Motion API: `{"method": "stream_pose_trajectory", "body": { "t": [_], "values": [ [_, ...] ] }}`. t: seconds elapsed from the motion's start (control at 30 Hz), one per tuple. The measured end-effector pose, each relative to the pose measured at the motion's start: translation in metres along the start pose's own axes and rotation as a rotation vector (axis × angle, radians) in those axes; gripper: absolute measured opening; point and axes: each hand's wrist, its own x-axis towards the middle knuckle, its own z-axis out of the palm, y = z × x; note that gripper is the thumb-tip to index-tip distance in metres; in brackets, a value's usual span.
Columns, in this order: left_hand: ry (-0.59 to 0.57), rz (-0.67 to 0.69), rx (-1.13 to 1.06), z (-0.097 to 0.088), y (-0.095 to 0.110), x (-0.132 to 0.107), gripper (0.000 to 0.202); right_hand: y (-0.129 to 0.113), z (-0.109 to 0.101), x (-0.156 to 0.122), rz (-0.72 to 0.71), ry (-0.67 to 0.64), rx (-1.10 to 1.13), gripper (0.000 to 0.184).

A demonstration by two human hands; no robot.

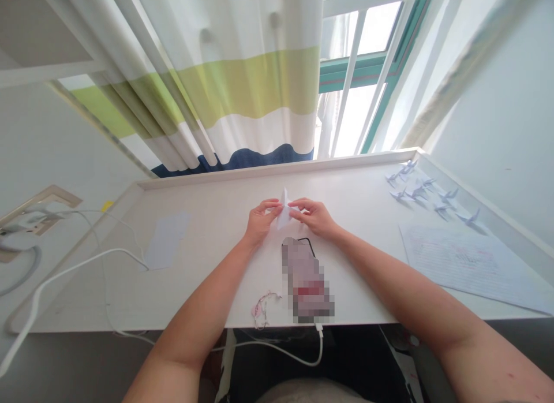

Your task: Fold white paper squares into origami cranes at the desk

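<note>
**Folding a small paper at the window desk**

A white desk runs under a bright window, with a striped curtain hanging down to its back edge. I see my two hands meeting near the middle of the desk, well back from the front edge. The left hand and the right hand both pinch a small white folded paper between thumb and fingertips, closed on it from either side, and the paper stands slightly up off the surface, with its tip pointing away from me.

To do this fold well, I judge that I should keep the edges lined up before pressing, hold one side steady while the other runs the crease, and press against the desk rather than in the air, since the paper is small and thin.

Off to the right lies a row of finished paper cranes, and nearer me a printed sheet. A white cable crosses the left side beside a pale slip of paper.

I cannot make out the creases on the paper; white on white hides them. The thing just before my wrists is blurred out, and the small pink tangle at the front edge is too small to tell.
</note>
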Motion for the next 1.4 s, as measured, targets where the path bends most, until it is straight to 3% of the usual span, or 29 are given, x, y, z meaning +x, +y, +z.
{"method": "stream_pose_trajectory", "body": {
  "t": [0.2, 0.37, 0.57, 0.67, 0.8, 1.1, 1.2, 1.4],
  "values": [
    [-0.076, 0.056, 0.05, 0.001, -0.003, -0.001, 0.034, -0.002, -0.001, 0.0, 0.038, -0.003, 0.013, 0.045],
    [-0.039, 0.172, 0.201, -0.004, -0.007, -0.001, 0.029, -0.006, -0.001, -0.001, 0.062, -0.005, 0.034, 0.049],
    [-0.014, 0.287, 0.329, -0.004, 0.006, -0.004, 0.02, -0.014, -0.007, 0.0, 0.129, -0.038, 0.146, 0.068],
    [-0.047, 0.276, 0.319, -0.001, 0.009, -0.006, 0.02, -0.019, -0.009, 0.0, 0.167, -0.085, 0.184, 0.073],
    [-0.092, 0.243, 0.324, 0.0, 0.006, -0.007, 0.022, -0.021, -0.01, -0.002, 0.203, -0.122, 0.206, 0.057],
    [-0.255, 0.257, 0.381, -0.005, 0.007, -0.006, 0.036, -0.014, -0.014, 0.0, 0.235, -0.086, 0.312, 0.051],
    [-0.257, 0.229, 0.383, -0.004, 0.007, -0.006, 0.04, -0.013, -0.015, 0.0, 0.232, -0.09, 0.319, 0.048],
    [-0.214, 0.13, 0.376, -0.006, 0.0, -0.005, 0.041, -0.016, -0.016, -0.001, 0.299, -0.133, 0.352, 0.061]
  ]
}}
